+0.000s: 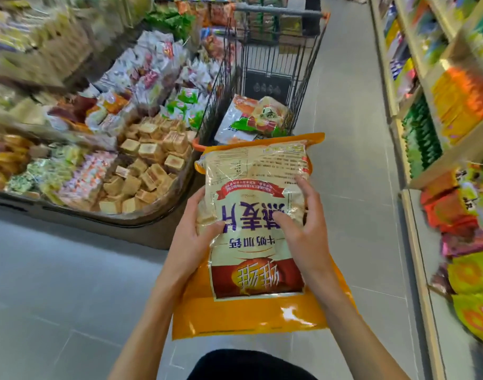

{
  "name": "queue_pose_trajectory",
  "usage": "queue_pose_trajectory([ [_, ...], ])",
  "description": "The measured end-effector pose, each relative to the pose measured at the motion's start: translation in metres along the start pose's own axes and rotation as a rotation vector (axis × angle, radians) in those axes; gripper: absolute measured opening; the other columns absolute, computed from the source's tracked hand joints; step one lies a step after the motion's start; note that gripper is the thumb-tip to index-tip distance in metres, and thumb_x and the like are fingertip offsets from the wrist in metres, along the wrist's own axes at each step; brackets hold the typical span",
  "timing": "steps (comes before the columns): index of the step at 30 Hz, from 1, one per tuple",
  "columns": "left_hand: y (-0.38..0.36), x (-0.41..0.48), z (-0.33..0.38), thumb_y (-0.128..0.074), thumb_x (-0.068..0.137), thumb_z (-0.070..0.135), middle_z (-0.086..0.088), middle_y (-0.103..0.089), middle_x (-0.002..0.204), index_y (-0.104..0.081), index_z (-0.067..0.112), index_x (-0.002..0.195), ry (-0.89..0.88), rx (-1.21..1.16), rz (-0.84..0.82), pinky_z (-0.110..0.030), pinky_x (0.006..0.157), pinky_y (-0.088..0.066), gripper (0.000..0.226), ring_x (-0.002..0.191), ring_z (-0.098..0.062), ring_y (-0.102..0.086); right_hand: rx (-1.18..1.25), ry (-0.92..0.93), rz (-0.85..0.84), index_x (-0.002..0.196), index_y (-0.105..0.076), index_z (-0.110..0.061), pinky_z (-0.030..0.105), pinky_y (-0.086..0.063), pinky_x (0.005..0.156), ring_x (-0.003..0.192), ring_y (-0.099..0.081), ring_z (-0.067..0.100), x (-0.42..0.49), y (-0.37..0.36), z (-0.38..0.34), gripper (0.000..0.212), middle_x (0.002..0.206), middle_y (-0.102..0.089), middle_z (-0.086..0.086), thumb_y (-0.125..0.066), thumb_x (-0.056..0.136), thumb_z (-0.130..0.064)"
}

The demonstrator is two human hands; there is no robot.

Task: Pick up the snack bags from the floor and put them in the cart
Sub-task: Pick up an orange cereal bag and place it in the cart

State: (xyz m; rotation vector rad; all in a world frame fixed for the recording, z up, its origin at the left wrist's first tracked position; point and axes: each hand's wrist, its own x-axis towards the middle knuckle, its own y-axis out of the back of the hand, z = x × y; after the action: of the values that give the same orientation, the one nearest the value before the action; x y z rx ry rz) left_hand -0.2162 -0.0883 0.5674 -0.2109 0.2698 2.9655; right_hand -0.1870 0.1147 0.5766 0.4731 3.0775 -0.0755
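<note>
The cart (218,100) is open at the top, and its wire walls close in the sides, so the way in is from above. Packets (251,119) lie in the near part of its basket, well below the rim, with room above them. Just in front of the cart, a large bag (256,171) gripped by the left hand (191,237) and the right hand (303,229) covers the near rim. Left of the cart, a display bin (152,219) heaped with wrapped snacks sits close against the wire wall. Right of the cart, a strip of bare floor (350,133) runs open as far as the shelves (437,160). More open floor lies on the near left of the cart, in front of the bin.
</note>
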Motion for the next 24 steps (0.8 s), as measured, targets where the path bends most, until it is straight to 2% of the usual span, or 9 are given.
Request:
queue_pose_trajectory([
  [5, 0.031, 0.104, 0.008, -0.067, 0.081, 0.028, 0.013, -0.069, 0.120, -0.039, 0.045, 0.143, 0.034, 0.048, -0.030, -0.047, 0.087, -0.060, 0.070, 0.105, -0.015, -0.071, -0.015, -0.021, 0.028, 0.141, -0.044, -0.041, 0.019, -0.058, 0.074, 0.125, -0.053, 0.005, 0.091, -0.041, 0.000, 0.065, 0.143, -0.046, -0.011, -0.068, 0.087, -0.015],
  [8, 0.040, 0.157, 0.015, -0.063, 0.081, 0.029, 0.031, -0.065, 0.116, -0.037, 0.044, 0.143, 0.032, 0.069, -0.060, -0.027, 0.084, -0.059, 0.069, 0.105, 0.000, -0.068, 0.006, -0.059, 0.060, 0.143, -0.043, -0.034, 0.008, -0.052, 0.068, 0.120, -0.051, -0.005, 0.137, -0.058, 0.002, 0.064, 0.143, -0.044, -0.010, -0.064, 0.091, -0.004],
  [10, 0.043, 0.190, 0.022, -0.062, 0.080, 0.030, 0.048, -0.058, 0.109, -0.036, 0.050, 0.137, 0.019, 0.126, -0.074, -0.013, 0.079, -0.053, 0.065, 0.104, 0.014, -0.061, 0.000, -0.062, 0.084, 0.143, -0.043, -0.034, 0.007, -0.051, 0.067, 0.123, -0.049, -0.002, 0.167, -0.067, 0.005, 0.064, 0.143, -0.044, -0.010, -0.064, 0.090, -0.004],
  [11, 0.046, 0.205, 0.023, -0.062, 0.080, 0.031, 0.050, -0.056, 0.108, -0.036, 0.055, 0.134, 0.029, 0.143, -0.073, -0.012, 0.079, -0.052, 0.064, 0.104, 0.017, -0.060, -0.005, -0.071, 0.086, 0.143, -0.043, -0.036, 0.009, -0.053, 0.068, 0.124, -0.050, 0.000, 0.182, -0.072, 0.007, 0.065, 0.143, -0.044, -0.010, -0.065, 0.090, -0.006],
  [13, 0.051, 0.237, 0.020, -0.063, 0.081, 0.031, 0.044, -0.059, 0.113, -0.037, 0.056, 0.134, 0.058, 0.152, -0.067, -0.023, 0.088, -0.054, 0.064, 0.107, 0.011, -0.062, -0.005, -0.098, 0.082, 0.142, -0.043, -0.040, 0.013, -0.055, 0.067, 0.122, -0.051, -0.003, 0.212, -0.080, 0.015, 0.065, 0.141, -0.044, -0.012, -0.066, 0.090, -0.008],
  [16, 0.055, 0.287, 0.014, -0.065, 0.081, 0.032, 0.029, -0.063, 0.122, -0.039, 0.048, 0.143, 0.080, 0.183, -0.065, -0.042, 0.098, -0.053, 0.069, 0.113, 0.001, -0.063, 0.011, -0.132, 0.088, 0.142, -0.042, -0.040, 0.015, -0.056, 0.066, 0.117, -0.052, -0.005, 0.259, -0.089, 0.023, 0.065, 0.140, -0.043, -0.013, -0.064, 0.091, -0.006],
  [18, 0.053, 0.321, 0.017, -0.065, 0.078, 0.035, 0.034, -0.059, 0.123, -0.037, 0.047, 0.144, 0.095, 0.226, -0.064, -0.040, 0.101, -0.051, 0.073, 0.115, 0.006, -0.059, 0.003, -0.139, 0.096, 0.142, -0.042, -0.040, 0.015, -0.056, 0.066, 0.116, -0.052, -0.007, 0.292, -0.093, 0.030, 0.064, 0.139, -0.042, -0.014, -0.064, 0.092, -0.007],
  [20, 0.051, 0.356, 0.019, -0.065, 0.075, 0.040, 0.038, -0.055, 0.125, -0.036, 0.043, 0.146, 0.112, 0.254, -0.072, -0.036, 0.103, -0.049, 0.076, 0.115, 0.012, -0.056, 0.002, -0.156, 0.100, 0.141, -0.042, -0.041, 0.022, -0.059, 0.069, 0.120, -0.054, 0.002, 0.327, -0.096, 0.037, 0.064, 0.139, -0.042, -0.013, -0.065, 0.091, -0.008],
  [24, 0.048, 0.424, 0.021, -0.063, 0.073, 0.047, 0.026, -0.055, 0.131, -0.035, 0.040, 0.149, 0.154, 0.290, -0.085, -0.033, 0.099, -0.048, 0.081, 0.117, 0.002, -0.058, 0.012, -0.225, 0.078, 0.136, -0.044, -0.049, 0.038, -0.062, 0.074, 0.124, -0.055, 0.017, 0.398, -0.103, 0.055, 0.065, 0.141, -0.044, -0.010, -0.067, 0.083, -0.019],
])
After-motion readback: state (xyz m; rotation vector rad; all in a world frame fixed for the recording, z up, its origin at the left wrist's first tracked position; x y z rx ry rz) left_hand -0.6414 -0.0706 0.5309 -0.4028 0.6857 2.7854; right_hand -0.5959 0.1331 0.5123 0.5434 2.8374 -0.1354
